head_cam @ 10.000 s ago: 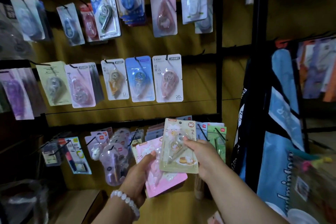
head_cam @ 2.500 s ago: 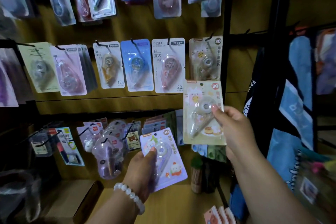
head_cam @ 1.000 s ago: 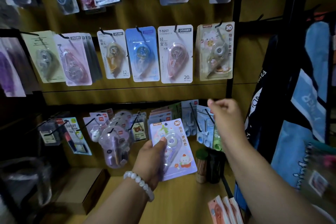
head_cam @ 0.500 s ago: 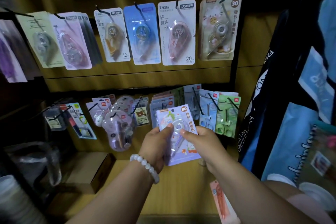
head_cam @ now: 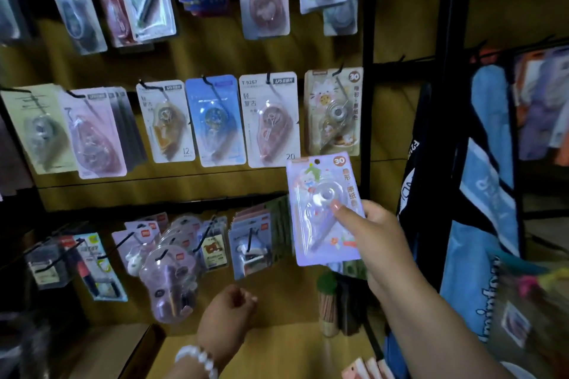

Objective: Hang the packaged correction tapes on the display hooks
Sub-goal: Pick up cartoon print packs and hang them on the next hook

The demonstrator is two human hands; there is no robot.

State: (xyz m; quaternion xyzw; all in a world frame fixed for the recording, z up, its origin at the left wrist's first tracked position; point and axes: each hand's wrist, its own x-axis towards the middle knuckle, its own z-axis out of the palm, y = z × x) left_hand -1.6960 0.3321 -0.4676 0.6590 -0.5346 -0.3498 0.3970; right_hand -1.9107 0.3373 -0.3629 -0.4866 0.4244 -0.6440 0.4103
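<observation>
Your right hand (head_cam: 374, 234) now grips the lilac tape pkg (head_cam: 323, 209) alone, raised vs 0.5 s ago, just below the cat pkg (head_cam: 334, 111) on its hook. Your left hand (head_cam: 228, 314) let go, loosely curled, empty, down-left of it.

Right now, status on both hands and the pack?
Right hand gripping purple tape pack, below the cat pack on its hook. Left hand empty, low. Pack not yet hung. Nothing blocking.

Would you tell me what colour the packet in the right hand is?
Pale lilac packet, with a red "30" badge; seen in the head view.
</observation>
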